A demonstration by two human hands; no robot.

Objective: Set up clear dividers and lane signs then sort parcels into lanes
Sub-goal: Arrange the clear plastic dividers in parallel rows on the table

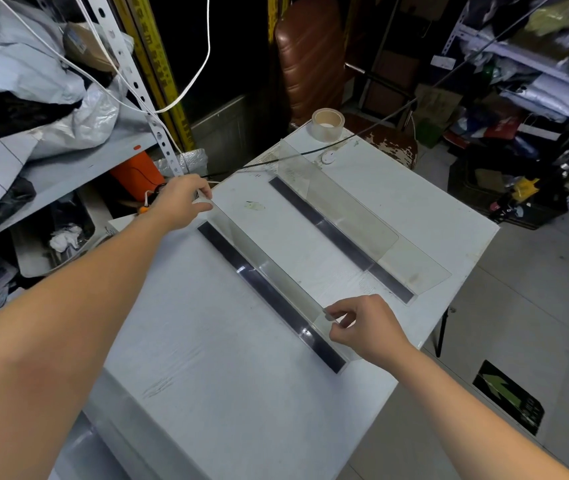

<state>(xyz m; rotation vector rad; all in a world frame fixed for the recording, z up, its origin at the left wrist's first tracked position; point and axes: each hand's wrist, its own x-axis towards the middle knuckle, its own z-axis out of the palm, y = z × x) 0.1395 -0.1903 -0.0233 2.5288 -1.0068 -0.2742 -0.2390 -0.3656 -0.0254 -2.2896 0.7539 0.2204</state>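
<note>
Pinching both ends of near clear divider [269, 268] at frame center: my left hand [180, 202] grips far end, right hand [366, 327] near end. Second divider [345, 216] stands center-right on white table [224, 393] (tape roll [328, 125] at top edge).

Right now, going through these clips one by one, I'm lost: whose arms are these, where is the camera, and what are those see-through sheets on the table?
There is no machine here. A camera worn on a person's head looks down at their bare arms. The left hand and right hand each pinch an end of the near clear divider, a clear sheet standing on a dark base strip. A second clear divider stands farther right on the white table. A roll of tape sits at the far edge. No parcels lie on the table.
</note>
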